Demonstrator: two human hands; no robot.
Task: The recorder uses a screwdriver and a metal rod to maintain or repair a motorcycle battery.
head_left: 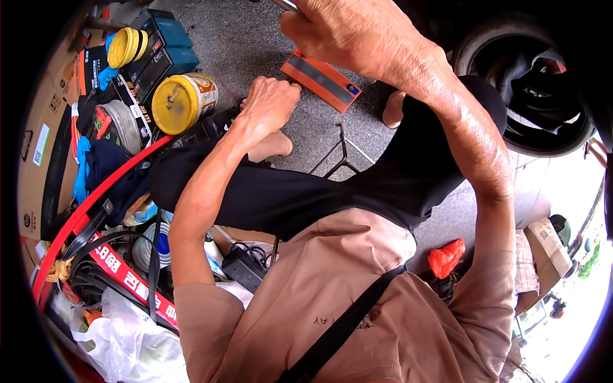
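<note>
At the top edge, my right hand (357,35) is closed round a thin shiny metal rod (285,5), of which only a short end shows. My left hand (271,105) hangs lower and to the left, above my bare foot, with its fingers curled into a fist. Whatever may be inside that fist is hidden. Between and beyond the hands, a flat orange box (327,86) with a grey stripe lies on the grey floor. Just left of my left hand stands a yellow-lidded bucket (172,105).
A teal toolbox (172,48) and a small yellow tub (123,48) stand at the far left. A red edging strip (105,190) curves past clutter and a white plastic bag (131,338). A tyre (469,54) is at the upper right, a red bag (446,257) below it.
</note>
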